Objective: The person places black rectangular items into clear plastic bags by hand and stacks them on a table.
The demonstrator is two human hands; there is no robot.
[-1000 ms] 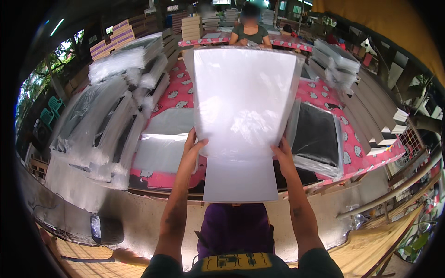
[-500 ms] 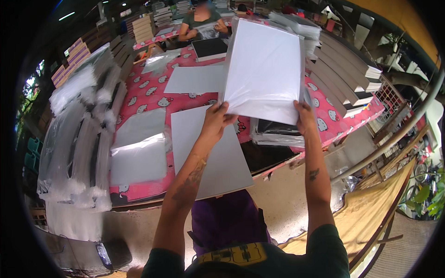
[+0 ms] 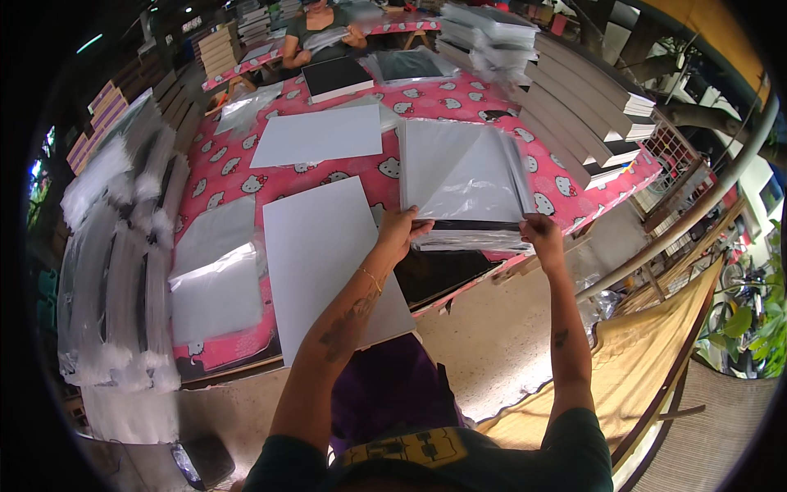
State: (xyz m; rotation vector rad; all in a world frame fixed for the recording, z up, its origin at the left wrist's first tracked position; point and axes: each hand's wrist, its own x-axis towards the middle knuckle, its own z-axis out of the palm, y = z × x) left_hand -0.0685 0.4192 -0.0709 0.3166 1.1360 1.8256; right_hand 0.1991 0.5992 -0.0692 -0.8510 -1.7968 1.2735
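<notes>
In front of me, a white board in a clear plastic sleeve lies on top of a low stack of wrapped boards, whose near side shows a black edge. My left hand is closed on the sleeve's near left corner. At the near right corner my right hand pinches it between thumb and fingers. Left of the stack, a bare white board reaches over the table's near edge. Another white board lies farther back.
Clear plastic sleeves lie flat at the left on the pink patterned tablecloth. Tall piles of wrapped boards stand at far left. Thick grey-edged boards are stacked at right. Across the table, a person handles plastic beside a black board.
The sleeved board has come down from its raised, tilted position onto the stack, carried by both hands. My view has shifted, so the table appears farther left.
</notes>
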